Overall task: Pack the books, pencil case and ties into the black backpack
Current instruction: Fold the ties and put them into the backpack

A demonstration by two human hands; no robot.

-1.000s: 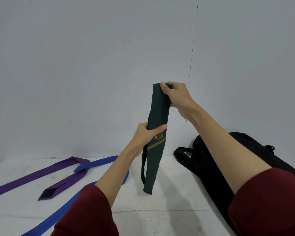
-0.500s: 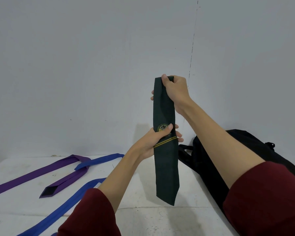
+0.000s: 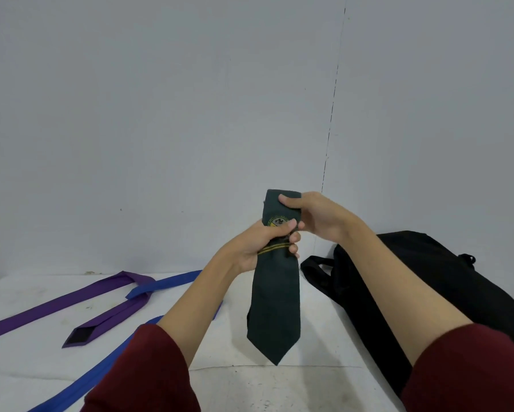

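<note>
Dark green tie [image 3: 275, 304] up in the air over the white table [image 3: 279, 388], folded over at the top, pointed wide end hanging straight down and not touching the surface. Round crest and a pair of yellow stripes on the front, crest half hidden under a thumb.

Left hand [image 3: 257, 248] wrapped round the tie about a third of the way down, thumb pressed across the front over the crest, fingertips curled round the far edge and poking out on the right side. Right hand [image 3: 315, 217] just above and almost touching it, pinching the folded top, thumb on the front face, other fingers curled behind the fabric. So both clamped on the same tie, stacked close together. Dark red sleeves [image 3: 149, 373] pushed up on both forearms.

Black backpack [image 3: 428, 286] lying on its side on the right of the table, straps trailing toward the middle, partly behind the right forearm. Can't tell if it's zipped open or shut from this angle.

Purple tie [image 3: 80, 298] flat on the left side of the table, bent back on itself, dark lining showing at the tip. Blue tie [image 3: 80, 382] crossing it near the wall and running down to the bottom edge, partly under the left arm.

Plain grey wall [image 3: 160, 114] behind everything.
</note>
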